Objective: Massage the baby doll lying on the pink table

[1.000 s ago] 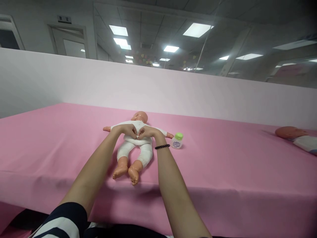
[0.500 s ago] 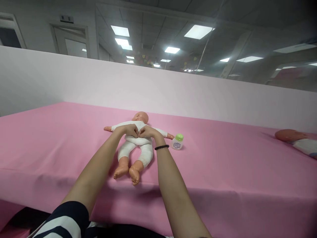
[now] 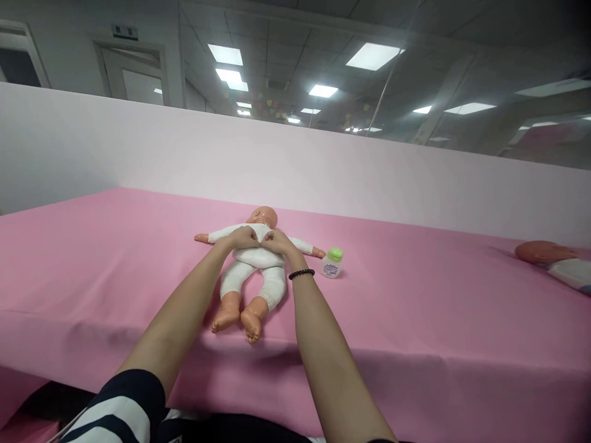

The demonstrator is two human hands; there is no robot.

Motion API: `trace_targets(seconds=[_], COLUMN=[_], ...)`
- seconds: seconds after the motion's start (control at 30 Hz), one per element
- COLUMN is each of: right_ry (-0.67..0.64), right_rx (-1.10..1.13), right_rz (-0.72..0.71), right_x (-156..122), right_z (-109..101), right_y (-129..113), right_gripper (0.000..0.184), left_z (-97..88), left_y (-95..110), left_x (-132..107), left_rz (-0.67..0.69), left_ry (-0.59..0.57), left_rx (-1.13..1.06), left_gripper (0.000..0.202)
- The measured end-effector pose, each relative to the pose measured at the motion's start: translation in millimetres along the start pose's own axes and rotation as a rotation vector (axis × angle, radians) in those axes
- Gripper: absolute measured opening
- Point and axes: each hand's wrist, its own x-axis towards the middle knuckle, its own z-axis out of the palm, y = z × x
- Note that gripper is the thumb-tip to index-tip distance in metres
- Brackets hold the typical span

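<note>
A baby doll (image 3: 258, 257) in a white cloth suit lies on its back, with its head away from me, arms spread and bare feet toward me. My left hand (image 3: 244, 237) rests on the doll's chest with its fingers curled in. Close beside it, on the other half of the chest, lies my right hand (image 3: 277, 241), also with curled fingers and a dark beaded band at the wrist. Whether the fingers pinch any cloth is hidden. A small clear bottle (image 3: 331, 267) with a green cap stands by the doll's hand on the right.
The doll lies on a pink covered table (image 3: 415, 295), near its front edge. Another doll (image 3: 545, 252) is at the far right, partly cut off. Behind the table runs a low white wall (image 3: 295, 166) with glass above it.
Both hands have shifted slightly up the doll's chest, and a small gap has opened between them. The doll and the bottle stay in place.
</note>
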Motion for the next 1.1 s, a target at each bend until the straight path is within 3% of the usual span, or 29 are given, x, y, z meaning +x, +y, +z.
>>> trace_targets(seconds=[0.07, 0.13, 0.33, 0.5, 0.6, 0.77, 0.97, 1.1], right_ry=[0.09, 0.153, 0.179, 0.344, 0.323, 0.235, 0.32, 0.286], right_rx=[0.039, 0.001, -0.208, -0.234, -0.192, -0.161, -0.099, -0.193], right_rz=[0.013, 0.027, -0.012, -0.135, -0.118, -0.015, 0.068, 0.085], right_x=[3.7, 7.6, 14.1, 16.2, 20.3, 25.7, 29.2, 31.5], right_z=[1.5, 4.9, 15.9, 17.9, 20.4, 22.0, 20.3, 21.1], right_y=[3.9, 7.2, 9.8, 15.1, 19.3, 20.7, 26.3, 24.2], right_gripper=[0.009, 0.011, 0.011, 0.006, 0.007, 0.007, 0.015, 0.014], left_z=[-0.2, 2.1, 11.6, 17.5, 21.9, 25.4, 30.7, 30.7], left_y=[-3.2, -7.7, -6.5, -2.6, -6.3, -9.7, -11.4, -11.5], left_x=[2.6, 6.5, 11.1, 11.7, 18.1, 27.1, 26.1, 29.5], left_rz=[0.023, 0.013, -0.019, -0.01, -0.045, -0.091, -0.115, -0.134], left_ry=[-0.046, -0.012, 0.01, 0.232, 0.269, 0.156, 0.263, 0.212], left_rx=[0.003, -0.008, 0.061, 0.18, 0.204, 0.229, 0.178, 0.212], left_gripper=[0.025, 0.033, 0.019, 0.035, 0.041, 0.025, 0.039, 0.04])
